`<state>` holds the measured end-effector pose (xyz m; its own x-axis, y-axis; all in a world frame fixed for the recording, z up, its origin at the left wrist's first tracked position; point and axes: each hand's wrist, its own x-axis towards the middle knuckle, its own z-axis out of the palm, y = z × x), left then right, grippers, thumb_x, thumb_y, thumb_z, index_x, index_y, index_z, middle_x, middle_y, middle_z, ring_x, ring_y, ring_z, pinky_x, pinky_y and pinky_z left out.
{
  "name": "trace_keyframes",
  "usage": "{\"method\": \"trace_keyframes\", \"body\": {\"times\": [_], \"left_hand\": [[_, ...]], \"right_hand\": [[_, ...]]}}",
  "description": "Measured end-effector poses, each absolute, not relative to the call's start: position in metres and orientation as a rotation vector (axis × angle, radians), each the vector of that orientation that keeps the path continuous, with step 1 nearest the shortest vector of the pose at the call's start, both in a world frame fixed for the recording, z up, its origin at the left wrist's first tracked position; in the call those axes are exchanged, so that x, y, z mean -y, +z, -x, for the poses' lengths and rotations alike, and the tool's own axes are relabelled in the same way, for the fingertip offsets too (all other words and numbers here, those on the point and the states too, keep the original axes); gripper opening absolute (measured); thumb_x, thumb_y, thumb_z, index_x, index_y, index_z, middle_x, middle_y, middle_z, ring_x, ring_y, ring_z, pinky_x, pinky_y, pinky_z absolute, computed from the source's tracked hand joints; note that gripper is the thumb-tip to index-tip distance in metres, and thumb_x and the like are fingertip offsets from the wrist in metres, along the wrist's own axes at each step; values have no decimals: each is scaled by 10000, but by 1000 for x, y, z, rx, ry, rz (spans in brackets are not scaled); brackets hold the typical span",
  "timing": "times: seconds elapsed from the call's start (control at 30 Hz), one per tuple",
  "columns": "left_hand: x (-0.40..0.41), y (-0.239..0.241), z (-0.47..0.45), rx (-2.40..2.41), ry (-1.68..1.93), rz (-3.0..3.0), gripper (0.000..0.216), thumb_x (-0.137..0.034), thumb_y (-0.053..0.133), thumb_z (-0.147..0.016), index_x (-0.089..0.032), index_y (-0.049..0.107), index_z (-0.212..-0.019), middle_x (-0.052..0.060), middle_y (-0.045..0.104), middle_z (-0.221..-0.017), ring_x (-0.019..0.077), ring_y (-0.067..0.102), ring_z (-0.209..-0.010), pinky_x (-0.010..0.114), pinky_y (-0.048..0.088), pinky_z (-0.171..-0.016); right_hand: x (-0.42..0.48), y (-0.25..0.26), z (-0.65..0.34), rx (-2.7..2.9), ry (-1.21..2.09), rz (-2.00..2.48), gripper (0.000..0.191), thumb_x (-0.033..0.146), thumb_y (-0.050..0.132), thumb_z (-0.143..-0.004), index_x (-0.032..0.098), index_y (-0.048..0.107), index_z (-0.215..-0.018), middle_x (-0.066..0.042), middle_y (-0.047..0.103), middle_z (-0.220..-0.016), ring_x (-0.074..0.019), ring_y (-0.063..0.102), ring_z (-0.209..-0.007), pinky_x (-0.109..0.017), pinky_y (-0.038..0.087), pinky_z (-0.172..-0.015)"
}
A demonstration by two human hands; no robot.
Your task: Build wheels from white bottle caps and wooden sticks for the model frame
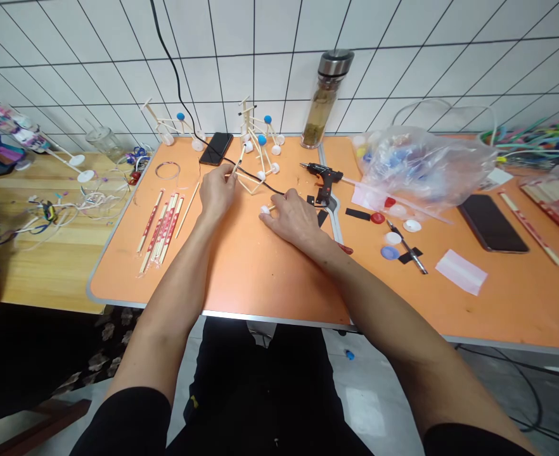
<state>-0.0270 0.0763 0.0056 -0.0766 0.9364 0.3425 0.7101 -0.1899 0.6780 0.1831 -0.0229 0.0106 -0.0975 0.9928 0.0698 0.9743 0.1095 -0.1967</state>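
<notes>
On the orange table (241, 272) my left hand (217, 193) pinches a thin wooden stick (239, 161) that belongs to a stick-and-bottle-cap model (259, 158). My right hand (293, 218) rests on the table with its fingers closed on a white bottle cap (265, 209) fixed to a short stick. A black cable (255, 179) runs across the table between the two hands. A black glue gun (324, 177) lies just to the right of my right hand.
Wrapped chopsticks (161, 228) lie to the left, beside a wire ring (167, 170). A black phone (216, 148), a glass bottle (326, 101) and another stick model (172, 126) stand at the back. Right: plastic bag of caps (417, 168), loose caps (391, 244), second phone (492, 223).
</notes>
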Motion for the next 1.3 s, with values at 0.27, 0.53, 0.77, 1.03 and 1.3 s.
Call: {"method": "trace_keyframes", "body": {"times": [0.27,0.53,0.77,1.03,1.3], "left_hand": [[-85,-4,34,-1563,1271,-1846,201,-227,702,-1009,-210,865,-1124,90,874,-1066,305,830,-1071,386,624,-946],[-85,-6,36,-1512,1281,-1818,192,-258,741,-982,-204,866,-1118,93,876,-1062,311,820,-1092,408,656,-941],[-88,-8,37,-1425,1289,-1735,202,-208,702,-972,-180,861,-1095,75,878,-1029,236,803,-921,344,639,-861],[-90,-10,39,-1399,1280,-1725,222,-227,713,-961,-190,858,-1126,78,882,-1056,242,812,-960,336,647,-855],[-92,-11,40,-1393,1288,-1725,239,-221,695,-950,-195,851,-1130,75,884,-1077,242,813,-970,338,642,-863]], "right_hand": [[10,2,-190,2111,287,1773,713,452,646,-1025,186,605,-1685,-220,669,-1569,-447,698,-1369,-581,600,-1103],[2,3,-191,2093,439,1610,791,398,673,-971,155,549,-1713,-220,654,-1636,-424,666,-1442,-598,562,-1188],[-3,0,-190,2109,457,1576,807,384,680,-968,134,537,-1722,-221,646,-1664,-414,624,-1516,-582,516,-1260],[-5,-4,-191,2098,451,1577,802,381,684,-966,116,546,-1710,-225,653,-1654,-416,632,-1508,-592,532,-1240],[-6,-4,-192,2101,449,1573,765,383,690,-967,146,571,-1685,-218,668,-1634,-415,626,-1510,-590,538,-1230]]}}
